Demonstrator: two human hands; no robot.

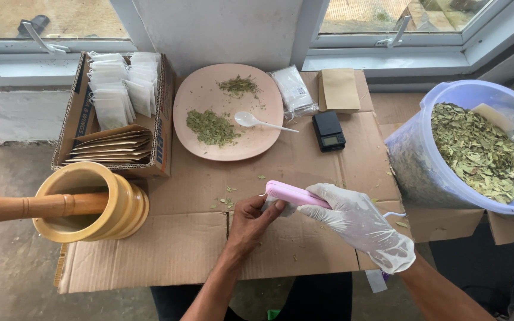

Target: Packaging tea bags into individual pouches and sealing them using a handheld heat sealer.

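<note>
Pink sealer [292, 193] gripped by gloved right hand [358, 223]; bare left hand [256, 221] fingers pinch small sachet [278, 207] beneath it

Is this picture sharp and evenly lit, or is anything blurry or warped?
Head view: soft window daylight, faint shadows; pink handheld sealer and both hands sharp; the wooden pestle and blue bucket stretch toward the edges, wide-lens distortion; no strong glare.

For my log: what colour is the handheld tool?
Pink handheld tool, gripped by the gloved right hand; head view.
</note>
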